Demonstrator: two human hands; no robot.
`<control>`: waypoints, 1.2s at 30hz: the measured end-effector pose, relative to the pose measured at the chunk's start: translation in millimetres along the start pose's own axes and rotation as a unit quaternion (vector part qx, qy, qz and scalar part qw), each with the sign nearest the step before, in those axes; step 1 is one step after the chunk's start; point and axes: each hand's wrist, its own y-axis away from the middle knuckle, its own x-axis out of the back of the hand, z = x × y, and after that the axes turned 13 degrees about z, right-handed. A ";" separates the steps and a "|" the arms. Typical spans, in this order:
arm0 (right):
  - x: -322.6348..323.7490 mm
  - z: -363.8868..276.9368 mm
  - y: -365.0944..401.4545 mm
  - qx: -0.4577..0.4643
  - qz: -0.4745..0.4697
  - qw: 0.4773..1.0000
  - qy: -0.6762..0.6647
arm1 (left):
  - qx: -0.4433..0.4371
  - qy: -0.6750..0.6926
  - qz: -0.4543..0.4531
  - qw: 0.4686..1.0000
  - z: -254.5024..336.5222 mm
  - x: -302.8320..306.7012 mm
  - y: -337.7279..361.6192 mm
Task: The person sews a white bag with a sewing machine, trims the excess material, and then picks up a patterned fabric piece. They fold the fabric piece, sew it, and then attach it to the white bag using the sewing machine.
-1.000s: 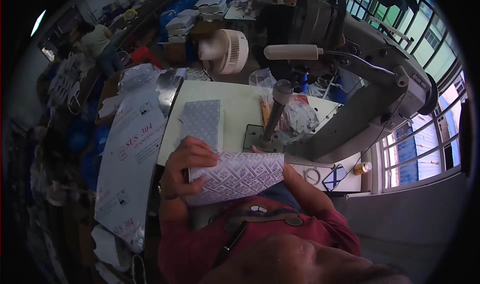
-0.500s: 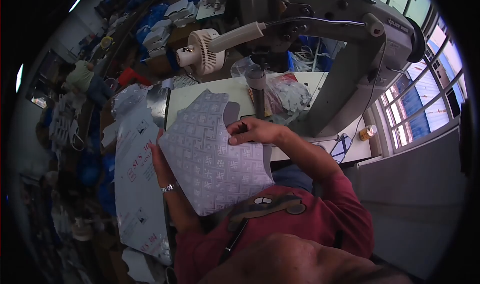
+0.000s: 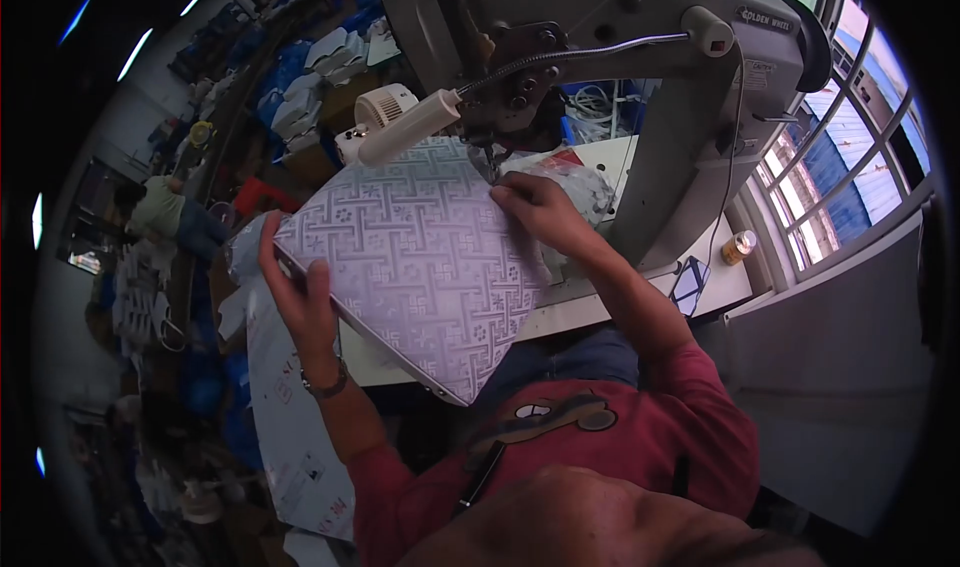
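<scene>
A large silvery patterned fabric piece [image 3: 410, 257] is raised in front of me, its upper part close to the needle area of the sewing machine [image 3: 490, 157]. My left hand [image 3: 300, 292] grips its left edge, thumb on the near face and fingers behind. At the upper right edge, my right hand [image 3: 545, 212] pinches the piece beside the needle area. The machine's head and a small lamp [image 3: 410, 127] hang over the top of the fabric and hide part of it.
A metal sheet with printed film [image 3: 300, 437] lies at the left. On the white table [image 3: 590, 310] at the right are a phone [image 3: 690, 285] and a small jar [image 3: 738, 248]. Plastic bags [image 3: 580, 182] sit behind the fabric. A person [image 3: 165, 212] is far left.
The fabric has moved up and away from my body, to the machine's needle area. Both hands moved up with it; my left moved leftward, and my right now holds the upper right edge.
</scene>
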 end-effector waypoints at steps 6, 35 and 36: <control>23.3 61.9 -28.2 -0.151 0.073 0.976 -0.138 | -0.021 -0.071 -0.142 0.987 -86.7 -93.3 -55.4; 4.4 29.8 17.4 0.072 0.089 0.991 -0.073 | -0.188 -0.160 -0.332 0.911 34.8 -93.8 55.5; -1.5 28.8 15.8 0.080 0.066 0.992 -0.072 | -0.190 -0.152 -0.322 0.915 35.1 -95.1 55.7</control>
